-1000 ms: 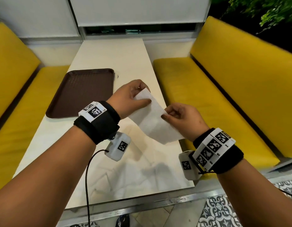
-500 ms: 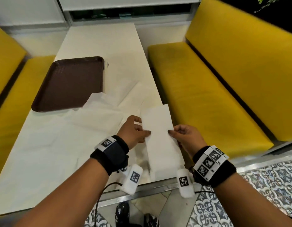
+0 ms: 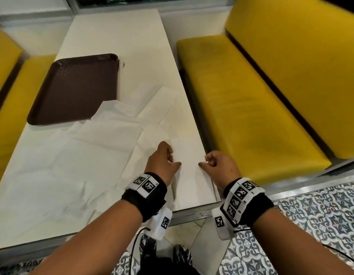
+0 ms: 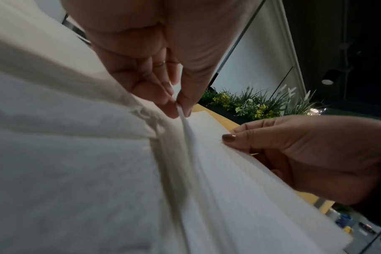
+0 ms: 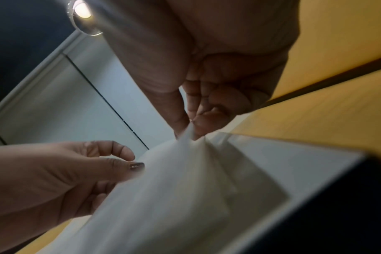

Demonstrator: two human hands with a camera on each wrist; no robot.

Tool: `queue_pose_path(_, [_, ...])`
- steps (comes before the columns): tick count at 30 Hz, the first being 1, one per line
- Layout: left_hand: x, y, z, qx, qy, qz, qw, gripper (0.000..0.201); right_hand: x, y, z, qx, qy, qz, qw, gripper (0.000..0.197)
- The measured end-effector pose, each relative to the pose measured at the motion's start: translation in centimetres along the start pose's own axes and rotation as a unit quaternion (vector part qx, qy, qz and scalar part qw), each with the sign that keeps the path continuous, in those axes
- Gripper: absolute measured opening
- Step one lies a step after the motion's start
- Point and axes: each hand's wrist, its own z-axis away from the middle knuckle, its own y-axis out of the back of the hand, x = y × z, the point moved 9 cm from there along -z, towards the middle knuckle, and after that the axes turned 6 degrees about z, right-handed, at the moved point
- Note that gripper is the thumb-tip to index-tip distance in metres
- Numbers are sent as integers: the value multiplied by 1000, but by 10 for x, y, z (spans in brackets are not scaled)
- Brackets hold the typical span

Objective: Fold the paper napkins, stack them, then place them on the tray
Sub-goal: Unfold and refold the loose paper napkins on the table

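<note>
Far half of the table [image 3: 120,36] is bare, so we have open room to reach there. Tray [image 3: 73,88] sits at the left edge, its inside bare; one loose napkin [image 3: 104,112] laps over its near right corner. More spread napkins [image 3: 53,165] cover the near left of the table. Yellow benches [image 3: 247,116] flank both long sides, the right one close along the table edge.

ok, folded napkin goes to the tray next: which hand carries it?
Left, probably. The tray sits far-left on the table; the left hand already pinches the napkin on that side. The right hand would cross over.
</note>
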Motion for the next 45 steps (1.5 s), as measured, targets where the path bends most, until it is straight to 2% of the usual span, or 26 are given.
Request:
queue_pose_path(6, [-7, -3, -3, 1, 11, -19, 1000, 24, -10, 0, -3, -13, 28, 44, 999, 21])
queue_pose_path(14, [-13, -3, -5, -3, 9, -54, 998, 22, -13, -3, 2, -23, 23, 70, 997, 30])
queue_pose_path(18, [-12, -2, -6, -8, -2, -75, 997, 18, -27, 3, 9, -8, 69, 130, 989, 38])
queue_pose_path(22, [-14, -7, -4, -30, 2, -102, 994, 25, -36, -6, 16, -32, 111, 205, 972, 31])
queue_pose_path(30, [-12, -7, -4, -60, 9, -138, 989, 31, -40, -11, 14, -66, 89, 234, 966, 32])
queue_pose_path(37, [3, 60, -8, 18, -8, -147, 989, 26, -102, -7, 16, -71, 147, 209, 964, 28])
queue_pose_path(45, [-29, 183, -36, 112, 25, -150, 982, 19, -180, -53, 15, -116, 156, 92, 977, 21])
